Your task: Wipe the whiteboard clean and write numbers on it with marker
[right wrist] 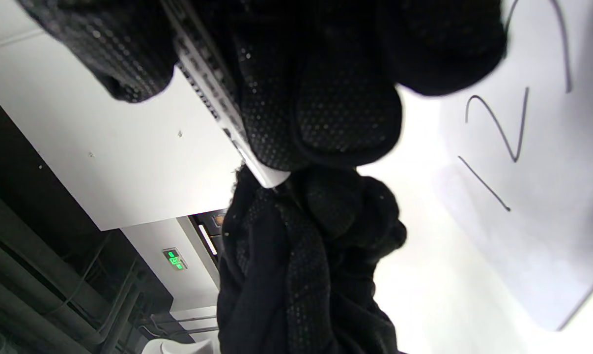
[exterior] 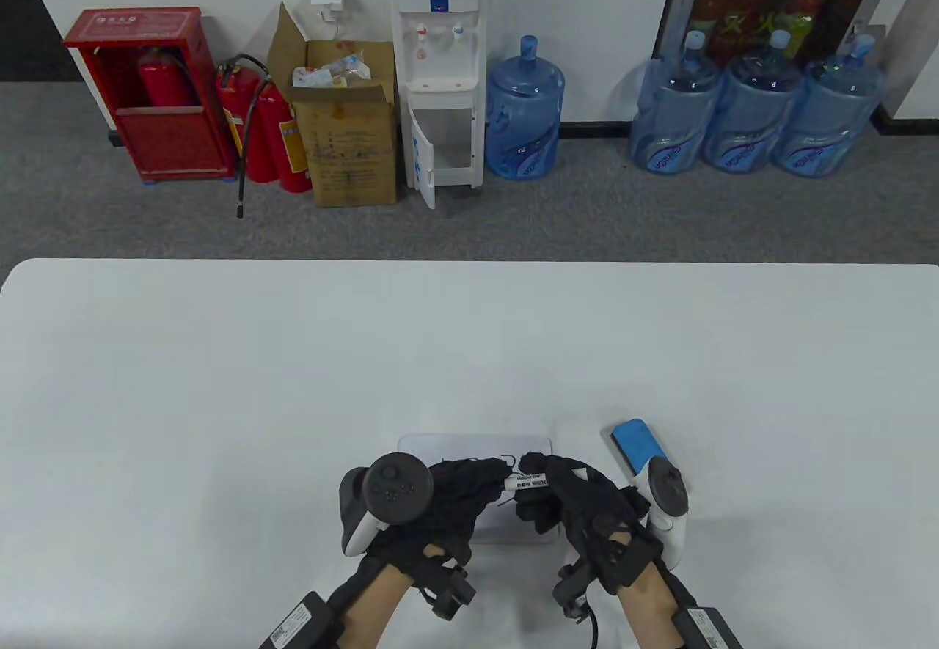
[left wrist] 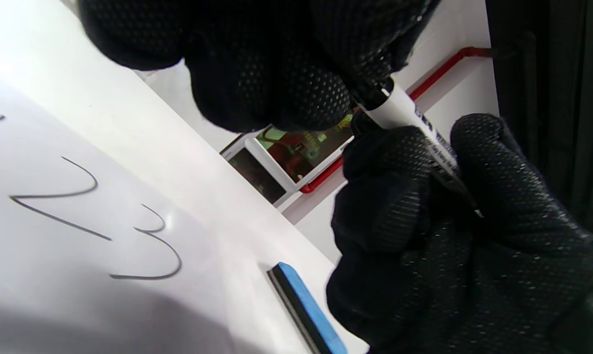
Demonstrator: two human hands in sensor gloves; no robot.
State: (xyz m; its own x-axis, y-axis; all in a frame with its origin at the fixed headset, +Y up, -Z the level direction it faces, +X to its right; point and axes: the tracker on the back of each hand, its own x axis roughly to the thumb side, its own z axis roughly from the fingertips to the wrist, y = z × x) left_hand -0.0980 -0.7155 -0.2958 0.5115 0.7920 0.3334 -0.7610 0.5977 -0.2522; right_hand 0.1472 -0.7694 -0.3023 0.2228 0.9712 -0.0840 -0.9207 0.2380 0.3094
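Observation:
A small whiteboard [exterior: 440, 447] lies on the table near its front edge, under both hands. It bears the handwritten numbers 1, 2 and 3, seen on the whiteboard [left wrist: 55, 246] in the left wrist view and on the whiteboard [right wrist: 547, 196] in the right wrist view. My right hand [exterior: 543, 493] grips the white barrel of a marker [exterior: 530, 482] just above the board. My left hand [exterior: 493, 478] pinches the black end of the marker [left wrist: 404, 110]. In the right wrist view the marker [right wrist: 212, 93] runs under my curled fingers [right wrist: 325, 98]. A blue eraser [exterior: 637, 444] lies right of the board.
The white table [exterior: 220, 385] stretches wide to the left and far side. Beyond it on the floor stand a water dispenser [exterior: 438, 70], water jugs [exterior: 755, 106], a cardboard box [exterior: 345, 128] and red fire extinguishers [exterior: 264, 128].

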